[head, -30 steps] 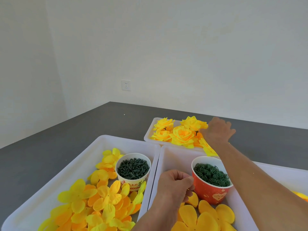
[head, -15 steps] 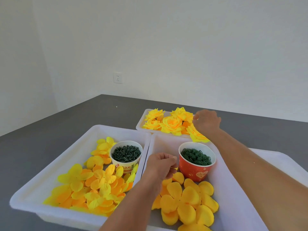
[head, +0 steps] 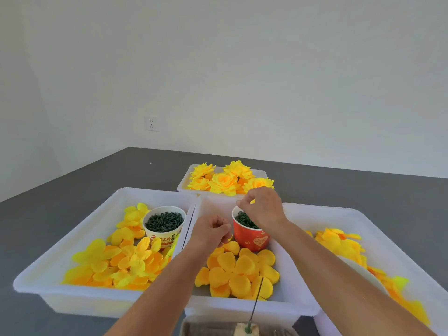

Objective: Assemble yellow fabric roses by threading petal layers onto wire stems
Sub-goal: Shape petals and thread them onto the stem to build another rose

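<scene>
The right hand [head: 263,209] hovers over the red cup [head: 251,235] of green bits, its fingertips pressed together; I cannot tell if they pinch anything. The left hand [head: 211,232] is curled just beside the cup, at its 9 o'clock. Yellow petals [head: 238,275] lie at the hands' 6 o'clock, with a thin wire stem [head: 255,300] standing at their near edge.

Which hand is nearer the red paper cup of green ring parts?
Right. The right hand hovers directly over the red paper cup, fingertips pinched above its rim. The left hand sits curled just left of the cup, beside it, not over it.
</scene>
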{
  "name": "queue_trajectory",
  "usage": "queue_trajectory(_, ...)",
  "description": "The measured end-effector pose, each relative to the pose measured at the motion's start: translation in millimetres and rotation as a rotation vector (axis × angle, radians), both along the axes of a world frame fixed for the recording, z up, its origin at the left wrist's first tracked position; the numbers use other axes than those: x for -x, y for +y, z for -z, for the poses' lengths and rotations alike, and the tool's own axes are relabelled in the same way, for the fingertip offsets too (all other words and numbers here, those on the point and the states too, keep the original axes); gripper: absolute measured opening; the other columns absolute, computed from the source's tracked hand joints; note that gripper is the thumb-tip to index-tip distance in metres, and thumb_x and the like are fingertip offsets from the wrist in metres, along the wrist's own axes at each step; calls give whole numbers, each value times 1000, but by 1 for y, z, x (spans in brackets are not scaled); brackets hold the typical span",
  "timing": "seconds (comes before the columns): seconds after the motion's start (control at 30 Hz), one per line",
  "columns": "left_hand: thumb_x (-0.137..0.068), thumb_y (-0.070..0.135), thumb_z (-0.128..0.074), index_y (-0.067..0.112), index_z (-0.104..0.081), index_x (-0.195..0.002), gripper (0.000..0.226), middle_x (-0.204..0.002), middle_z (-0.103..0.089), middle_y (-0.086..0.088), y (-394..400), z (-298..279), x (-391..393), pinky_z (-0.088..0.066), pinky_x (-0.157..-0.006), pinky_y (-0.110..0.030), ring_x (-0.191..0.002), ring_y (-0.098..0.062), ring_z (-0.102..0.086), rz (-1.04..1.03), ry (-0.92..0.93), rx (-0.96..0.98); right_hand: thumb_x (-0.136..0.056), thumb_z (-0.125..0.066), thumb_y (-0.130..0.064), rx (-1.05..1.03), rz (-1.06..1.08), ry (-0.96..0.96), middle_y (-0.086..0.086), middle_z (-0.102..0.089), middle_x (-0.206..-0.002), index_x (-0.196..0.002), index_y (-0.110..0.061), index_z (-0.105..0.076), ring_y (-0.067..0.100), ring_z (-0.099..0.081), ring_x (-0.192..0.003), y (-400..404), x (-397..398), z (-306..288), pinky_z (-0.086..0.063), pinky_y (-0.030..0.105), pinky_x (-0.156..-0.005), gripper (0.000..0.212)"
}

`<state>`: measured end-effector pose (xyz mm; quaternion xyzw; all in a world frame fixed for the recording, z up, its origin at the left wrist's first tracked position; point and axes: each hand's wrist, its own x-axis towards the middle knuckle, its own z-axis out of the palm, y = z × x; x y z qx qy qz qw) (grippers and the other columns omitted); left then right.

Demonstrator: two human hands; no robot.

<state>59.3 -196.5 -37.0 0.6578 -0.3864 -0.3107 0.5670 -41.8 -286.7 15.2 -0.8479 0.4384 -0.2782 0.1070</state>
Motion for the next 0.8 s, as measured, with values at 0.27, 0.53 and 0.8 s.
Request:
queue_trajectory(0.27, -91, 2, -53, 6, -57, -73, 19, -66, -62, -7, 6, -8, 5, -44, -53, -21, -56, -14, -53, -31, -18, 14, -85, -57, -29, -65, 27, -35, 9, -63, -75, -58, -12, -56, 25, -58, -78, 32, 30, 3, -48, 34, -72, 32)
queue_trajectory(0.53, -90, 1, -57, 8, -59, -67, 24, -51, -61, 2, 25, -32, 24, -44, -49, -21, -48, -9, -53, -2, -47, 102, -86, -59, -24, -130, -4, -192, 11, -65, -73, -64, -5, -59, 27, -59, -75, 60, 47, -1, -49, 36, -71, 29)
queue_trajectory(0.8, -90, -2, -54, 6, -60, -73, 20, -57, -60, -3, 80, -86, 58, -43, -46, -12, -43, -1, -53, 91, -130, 255, -85, -68, -24, -204, -202, -389, 11, -68, -71, -67, 0, -66, 24, -62, -73, 108, 78, -38, -46, 33, -66, 30)
